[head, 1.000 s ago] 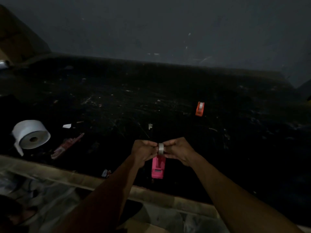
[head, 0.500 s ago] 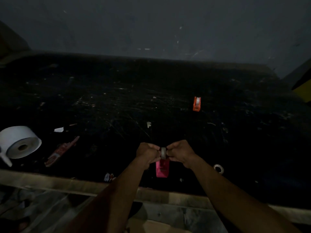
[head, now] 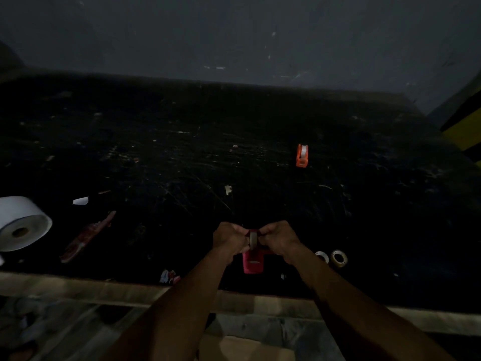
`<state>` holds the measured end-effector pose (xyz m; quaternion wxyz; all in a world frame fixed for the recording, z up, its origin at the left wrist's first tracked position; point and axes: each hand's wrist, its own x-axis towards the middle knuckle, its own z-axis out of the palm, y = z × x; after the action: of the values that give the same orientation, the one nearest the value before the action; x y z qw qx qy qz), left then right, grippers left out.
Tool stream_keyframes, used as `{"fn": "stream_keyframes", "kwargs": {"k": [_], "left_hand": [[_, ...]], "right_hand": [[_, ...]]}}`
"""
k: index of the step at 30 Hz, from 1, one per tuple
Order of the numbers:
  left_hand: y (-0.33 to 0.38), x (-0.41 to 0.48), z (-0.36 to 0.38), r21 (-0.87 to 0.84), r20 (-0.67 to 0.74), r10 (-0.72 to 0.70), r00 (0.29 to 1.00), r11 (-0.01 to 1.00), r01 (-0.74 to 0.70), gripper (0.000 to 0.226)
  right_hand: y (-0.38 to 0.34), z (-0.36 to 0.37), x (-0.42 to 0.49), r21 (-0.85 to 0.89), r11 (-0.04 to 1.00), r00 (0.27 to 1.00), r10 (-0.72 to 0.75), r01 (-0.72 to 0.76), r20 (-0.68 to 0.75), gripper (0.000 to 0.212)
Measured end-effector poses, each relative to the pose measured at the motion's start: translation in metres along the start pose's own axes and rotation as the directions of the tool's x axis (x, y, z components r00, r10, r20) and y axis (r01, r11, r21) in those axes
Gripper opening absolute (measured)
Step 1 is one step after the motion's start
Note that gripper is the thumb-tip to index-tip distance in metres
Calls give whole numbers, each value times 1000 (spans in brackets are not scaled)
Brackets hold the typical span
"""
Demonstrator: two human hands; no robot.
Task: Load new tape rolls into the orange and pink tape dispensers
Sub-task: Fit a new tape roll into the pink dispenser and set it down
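The pink tape dispenser (head: 253, 263) lies on the dark table near its front edge. Right above its far end I pinch a small tape roll (head: 253, 239) edge-on between both hands: my left hand (head: 230, 238) grips it from the left, my right hand (head: 279, 238) from the right. The roll sits low, touching or almost touching the dispenser. The orange tape dispenser (head: 302, 155) stands farther back to the right with a white roll in it. Two small tape rolls (head: 339, 257) lie flat just right of my right wrist.
A big white paper roll (head: 22, 222) lies at the left edge. A red strip-like object (head: 88, 235) lies beside it. Paper scraps (head: 80, 201) dot the scratched black table (head: 182, 165). A small wrapper (head: 169, 276) lies near the wooden front edge (head: 78, 287). A yellow-and-black striped post (head: 466, 126) stands at right.
My hands have lowered the small roll onto the far end of the pink dispenser. The view has shifted, bringing two loose rolls into sight at the right.
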<state>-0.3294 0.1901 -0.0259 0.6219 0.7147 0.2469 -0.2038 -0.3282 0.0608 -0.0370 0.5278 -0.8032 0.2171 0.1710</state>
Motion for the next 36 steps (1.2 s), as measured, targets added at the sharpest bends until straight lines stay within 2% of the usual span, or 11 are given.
{"fn": "stream_keyframes", "kwargs": {"k": [3, 5, 10, 14, 18, 19, 21, 25, 32, 36], "left_hand": [[-2, 3, -1, 11, 8, -11, 1000, 1000, 11, 21], [-3, 3, 0, 39, -36, -2, 999, 999, 3, 19], [-5, 5, 0, 194, -128, 42, 991, 981, -17, 24], [-17, 22, 1, 263, -158, 67, 985, 965, -23, 32], [-10, 2, 1, 308, -187, 99, 977, 951, -37, 46], [-10, 1, 1, 310, -192, 96, 977, 950, -33, 47], [-8, -1, 2, 318, -193, 88, 977, 948, -23, 41], [-8, 2, 3, 345, -208, 71, 976, 939, 5, 29], [-6, 10, 4, 374, -222, 46, 974, 927, 42, 32], [-10, 16, 5, 395, -232, 66, 971, 918, 32, 33]], "right_hand": [[1, 2, 0, -6, 1000, 1000, -3, 3, -18, 27], [1, 2, -1, -29, 999, 1000, -22, 22, -20, 20], [2, 5, 3, -112, 993, 996, -35, 26, -83, 22], [4, 4, 2, -114, 994, 993, -11, -2, -115, 22], [5, 2, -1, -147, 989, 995, -11, -3, -97, 7], [7, 3, -1, -157, 988, 996, -11, -3, -90, 9], [10, 4, 4, -168, 986, 997, -3, -11, -82, 17], [11, 2, 6, -171, 985, 997, -14, 2, -70, 7], [12, 0, 14, -159, 987, 999, -7, -1, -48, 4], [12, 3, 12, -173, 985, 997, -27, 15, -71, 11]]}}
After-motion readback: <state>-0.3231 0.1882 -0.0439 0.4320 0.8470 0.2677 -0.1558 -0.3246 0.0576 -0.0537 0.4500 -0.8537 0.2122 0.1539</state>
